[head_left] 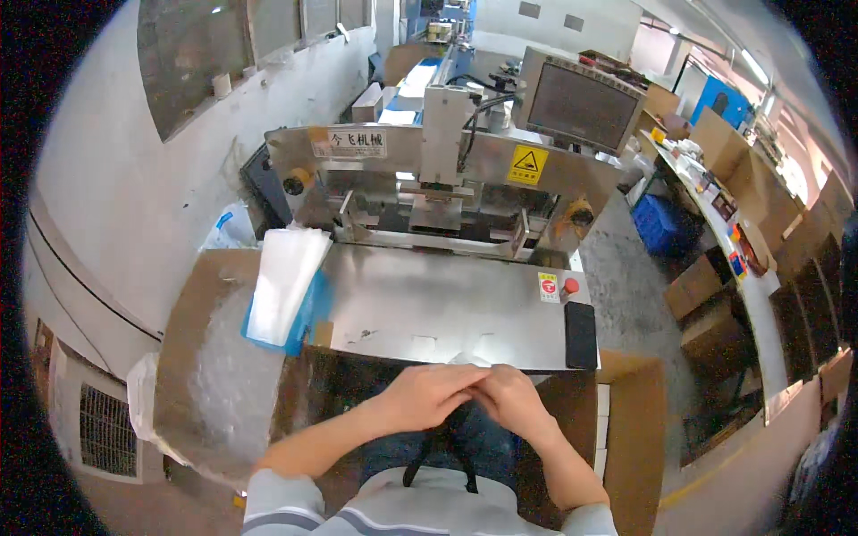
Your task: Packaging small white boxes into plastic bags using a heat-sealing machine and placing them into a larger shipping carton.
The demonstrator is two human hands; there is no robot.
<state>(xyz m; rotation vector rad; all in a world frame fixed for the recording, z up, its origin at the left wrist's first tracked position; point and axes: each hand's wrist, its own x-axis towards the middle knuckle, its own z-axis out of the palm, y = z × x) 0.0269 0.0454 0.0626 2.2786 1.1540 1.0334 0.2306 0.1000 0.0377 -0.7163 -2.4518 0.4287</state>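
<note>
My left hand (427, 395) and my right hand (516, 399) meet fingertip to fingertip just below the front edge of a steel machine table (429, 308). The fingers are curled together. A faint pale, clear scrap shows right above them at the table edge; whether they pinch it I cannot tell. A stack of clear plastic bags (286, 279) lies on a blue sheet at the table's left end, well away from both hands. A black phone (581, 335) rests at the table's right front corner, close to my right hand.
Behind the table stands a metal press machine (442, 156) with a yellow warning label, a red button (569, 286) and a monitor (581, 105). Cardboard with bubble wrap (223, 375) lies left, a cardboard box (636, 429) right. A blue crate (657, 223) and shelves of boxes line the right side.
</note>
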